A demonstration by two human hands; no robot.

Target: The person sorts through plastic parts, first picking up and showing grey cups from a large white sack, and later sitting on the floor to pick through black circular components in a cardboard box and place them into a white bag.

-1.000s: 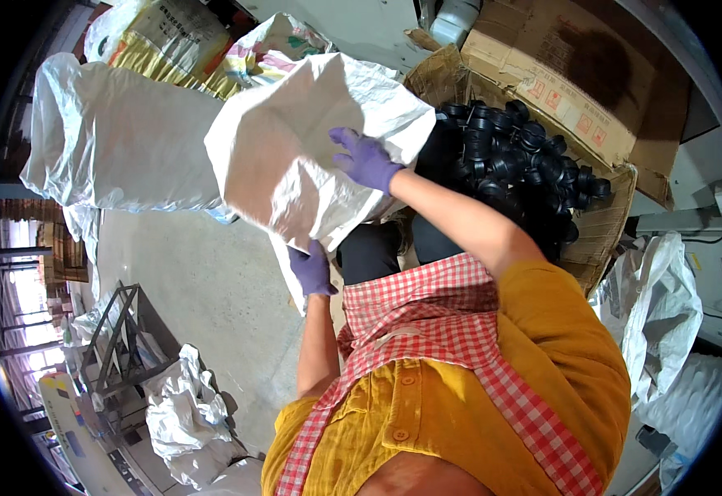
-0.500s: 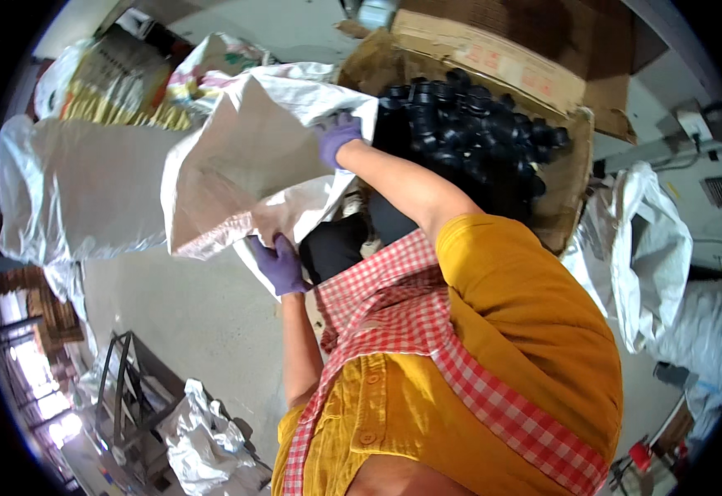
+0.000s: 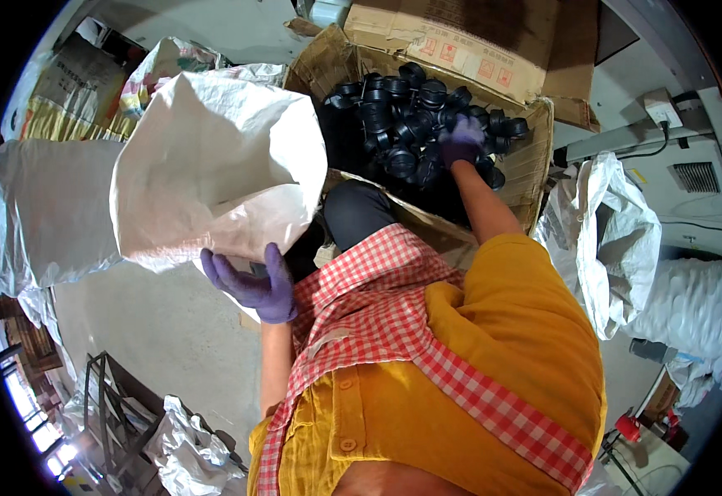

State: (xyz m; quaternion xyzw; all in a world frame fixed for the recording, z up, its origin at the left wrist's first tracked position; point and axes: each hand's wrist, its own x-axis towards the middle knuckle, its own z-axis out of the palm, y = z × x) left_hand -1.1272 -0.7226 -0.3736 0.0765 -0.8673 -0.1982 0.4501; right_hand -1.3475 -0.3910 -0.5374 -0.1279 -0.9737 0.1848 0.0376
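Observation:
An open white woven sack [image 3: 187,157] lies left of a cardboard box [image 3: 534,174] full of black plastic ring-shaped pieces [image 3: 410,124]. My left hand [image 3: 249,285], in a purple glove, is open at the sack’s lower rim, thumb and fingers apart. In the box, my right hand [image 3: 463,140], also gloved in purple, touches the pieces at the right of the pile; its fingers are blurred against them, and I cannot tell whether they grip one.
Pale plastic-wrapped bundles [image 3: 55,207] and printed sacks [image 3: 71,95] lie on the left. A crumpled white bag [image 3: 617,240] stands at the right below a wired socket [image 3: 661,106]. A metal frame [image 3: 109,417] stands at lower left; a carton flap [image 3: 460,33] rises behind the box.
My right hand has left the inside of the sack and moved right into the box. My left hand’s fingers have spread at the rim. The view has shifted.

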